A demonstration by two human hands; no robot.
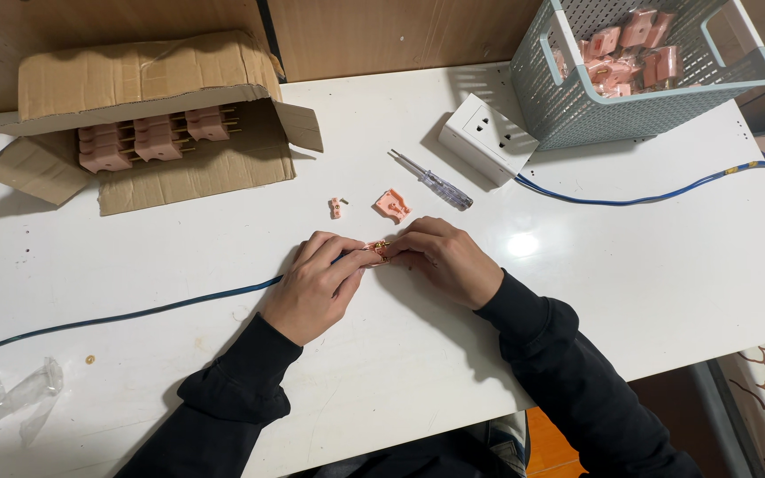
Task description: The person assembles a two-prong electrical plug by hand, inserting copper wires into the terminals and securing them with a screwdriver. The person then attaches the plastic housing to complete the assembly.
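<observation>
Pink plug half [377, 250] | pinched between left hand [316, 285] and right hand [444, 261], fingers closed | blue cable [135, 313] entering left | advised: steady grip, wire seated straight.

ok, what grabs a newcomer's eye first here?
Both hands, left and right, meet mid-table on a small pink part where a blue cable ends. Behind them lie a screwdriver and a white socket; pink parts fill the box back left and the basket back right.
</observation>
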